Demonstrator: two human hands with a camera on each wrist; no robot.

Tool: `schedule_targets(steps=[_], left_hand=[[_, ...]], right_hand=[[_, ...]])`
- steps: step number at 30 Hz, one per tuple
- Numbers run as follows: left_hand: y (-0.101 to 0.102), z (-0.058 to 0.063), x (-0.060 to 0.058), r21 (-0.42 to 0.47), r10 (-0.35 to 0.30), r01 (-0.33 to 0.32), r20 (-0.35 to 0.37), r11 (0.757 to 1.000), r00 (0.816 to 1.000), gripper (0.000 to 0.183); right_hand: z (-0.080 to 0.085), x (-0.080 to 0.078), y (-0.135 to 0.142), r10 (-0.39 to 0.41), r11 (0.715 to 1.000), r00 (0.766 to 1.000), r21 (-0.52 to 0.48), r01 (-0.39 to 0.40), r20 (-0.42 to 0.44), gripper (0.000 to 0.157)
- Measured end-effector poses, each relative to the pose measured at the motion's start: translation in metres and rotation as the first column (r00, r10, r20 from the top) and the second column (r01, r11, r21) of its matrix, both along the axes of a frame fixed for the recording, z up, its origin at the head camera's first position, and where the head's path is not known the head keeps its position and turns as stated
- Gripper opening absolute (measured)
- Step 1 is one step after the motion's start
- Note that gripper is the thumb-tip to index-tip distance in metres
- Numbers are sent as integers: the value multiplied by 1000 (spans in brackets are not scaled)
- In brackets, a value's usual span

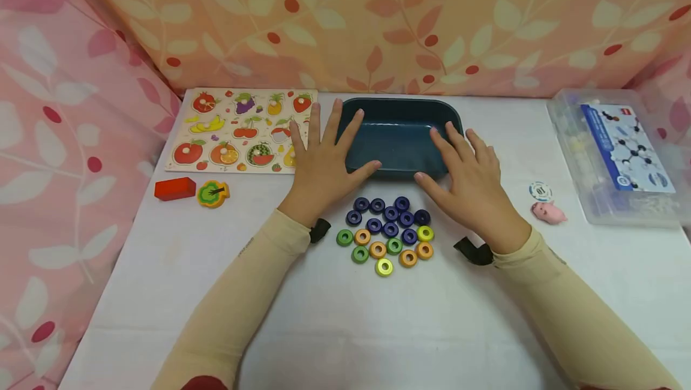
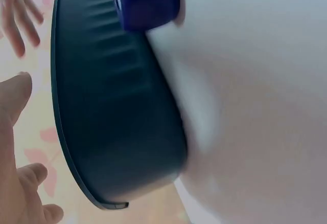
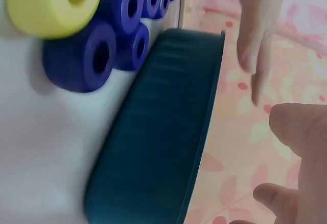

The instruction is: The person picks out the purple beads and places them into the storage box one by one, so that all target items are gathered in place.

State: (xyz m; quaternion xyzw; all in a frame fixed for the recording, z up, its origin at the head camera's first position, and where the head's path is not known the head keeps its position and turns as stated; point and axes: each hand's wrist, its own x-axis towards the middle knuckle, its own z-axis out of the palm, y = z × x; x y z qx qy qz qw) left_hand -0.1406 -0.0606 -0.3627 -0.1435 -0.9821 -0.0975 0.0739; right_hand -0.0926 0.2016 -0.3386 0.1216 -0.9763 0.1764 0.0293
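Note:
A dark teal tray point(image 1: 399, 171) stands at the back middle of the table. Over its left end my left hand point(image 1: 324, 165) is spread, fingers straight and thumb pointing toward the tray's front rim. My right hand point(image 1: 475, 189) spreads over the right end in the same way. Neither hand holds anything. In front of the tray lie several small rings with center holes: purple rings point(image 1: 374, 225), green rings point(image 1: 344, 237), orange rings point(image 1: 408, 258) and yellow rings point(image 1: 384, 267). The right wrist view shows a yellow ring point(image 3: 46, 4) beside the tray's wall point(image 3: 153, 132).
A fruit puzzle board point(image 1: 216, 132) lies at the back left. Before it are a red block point(image 1: 175, 189) and a tree-shaped piece point(image 1: 213, 194). At the right, a pink pig figure point(image 1: 549, 213) and a round token point(image 1: 540, 191) lie near a clear plastic case point(image 1: 588, 198).

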Motion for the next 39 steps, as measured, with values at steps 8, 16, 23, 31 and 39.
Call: schedule_targets(steps=[8,16,23,31,39], left_hand=[[-8,-2,-13,17,45,-47,61,999,997,102],[-7,0,-18,17,74,-79,185,997,980,114],[-3,6,-24,43,98,-115,282,992,955,129],[-2,9,-26,79,109,-146,354,986,929,131],[0,10,-31,159,94,-171,407,972,909,133]], right_hand=[[-3,26,3,50,998,998,-52,-48,40,75],[-15,33,6,85,984,995,-162,-76,54,58],[-24,30,9,124,974,975,-212,-83,187,41],[-40,18,14,155,955,909,-295,-37,387,32],[-44,16,16,159,951,906,-308,-33,393,29]])
